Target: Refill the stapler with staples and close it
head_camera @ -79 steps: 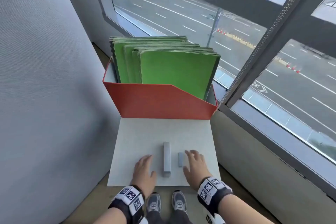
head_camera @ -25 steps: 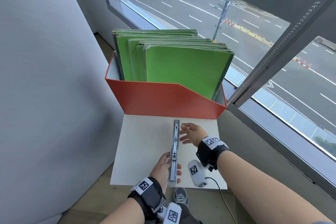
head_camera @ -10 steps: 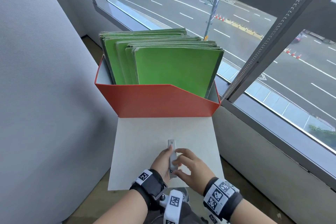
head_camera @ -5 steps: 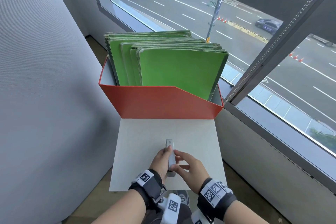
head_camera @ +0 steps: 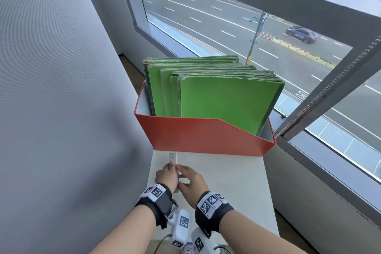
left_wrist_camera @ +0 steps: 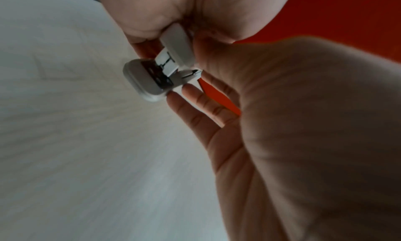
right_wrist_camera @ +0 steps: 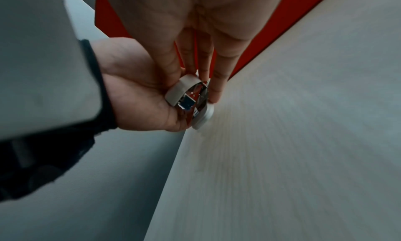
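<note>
A light grey stapler [head_camera: 172, 159] is held just above the white table [head_camera: 231, 187], near its left edge. My left hand [head_camera: 169, 169] grips it from the left and my right hand [head_camera: 181, 172] pinches it from the right. In the left wrist view the stapler [left_wrist_camera: 160, 69] has its cover and base folded close, with a narrow gap showing the metal magazine. In the right wrist view the fingers of my right hand [right_wrist_camera: 195, 84] reach down onto the stapler [right_wrist_camera: 188, 99], and my left hand [right_wrist_camera: 139, 93] cups it. The hands hide most of its body.
A red file box [head_camera: 195, 136] full of green folders [head_camera: 222, 99] stands at the table's far end. A grey wall [head_camera: 61, 109] runs close along the left. A large window [head_camera: 257, 27] and its sill are on the right.
The stapler lay opened out flat 2.5 s ago; now it is folded nearly together. Both hands have carried it left, toward the table's left edge.
</note>
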`<state>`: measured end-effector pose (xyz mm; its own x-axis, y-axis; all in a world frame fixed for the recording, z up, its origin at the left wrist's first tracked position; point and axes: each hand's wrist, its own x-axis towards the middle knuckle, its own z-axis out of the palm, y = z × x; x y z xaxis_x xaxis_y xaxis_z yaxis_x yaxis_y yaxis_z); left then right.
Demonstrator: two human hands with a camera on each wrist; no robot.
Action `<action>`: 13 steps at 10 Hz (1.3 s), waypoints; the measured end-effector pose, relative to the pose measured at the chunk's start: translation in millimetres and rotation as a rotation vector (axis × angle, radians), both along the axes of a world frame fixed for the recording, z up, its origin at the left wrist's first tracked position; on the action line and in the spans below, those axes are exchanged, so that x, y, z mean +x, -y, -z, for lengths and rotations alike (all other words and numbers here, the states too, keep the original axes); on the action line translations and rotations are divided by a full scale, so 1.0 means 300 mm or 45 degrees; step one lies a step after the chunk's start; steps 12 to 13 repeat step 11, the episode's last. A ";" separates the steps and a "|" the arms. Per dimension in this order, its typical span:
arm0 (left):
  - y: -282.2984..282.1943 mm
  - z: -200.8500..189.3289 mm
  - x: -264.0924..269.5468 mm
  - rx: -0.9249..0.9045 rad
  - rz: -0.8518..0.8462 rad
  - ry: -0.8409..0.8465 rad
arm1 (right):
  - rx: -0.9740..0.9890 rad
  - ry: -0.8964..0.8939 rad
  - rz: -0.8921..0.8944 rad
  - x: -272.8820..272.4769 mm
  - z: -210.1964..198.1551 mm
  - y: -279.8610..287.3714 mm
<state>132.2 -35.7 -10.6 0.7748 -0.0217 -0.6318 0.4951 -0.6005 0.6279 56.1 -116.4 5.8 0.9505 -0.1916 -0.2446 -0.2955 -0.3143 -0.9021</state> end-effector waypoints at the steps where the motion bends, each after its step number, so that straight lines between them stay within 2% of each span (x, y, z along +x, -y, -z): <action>1: -0.007 0.007 0.010 0.073 -0.021 0.022 | 0.025 0.004 0.017 0.021 0.021 -0.016; 3: -0.001 0.046 0.012 0.167 0.059 0.110 | 0.034 -0.013 0.057 0.025 0.054 -0.026; 5: 0.000 0.081 0.008 0.252 0.103 0.092 | 0.049 -0.047 0.078 0.018 0.071 -0.038; 10: -0.030 0.052 0.001 0.208 0.146 0.121 | 0.060 -0.185 0.201 -0.002 0.058 -0.018; 11: -0.082 0.055 -0.041 0.253 0.230 0.237 | 0.103 -0.172 0.280 -0.042 0.026 0.031; 13: -0.082 0.055 -0.041 0.253 0.230 0.237 | 0.103 -0.172 0.280 -0.042 0.026 0.031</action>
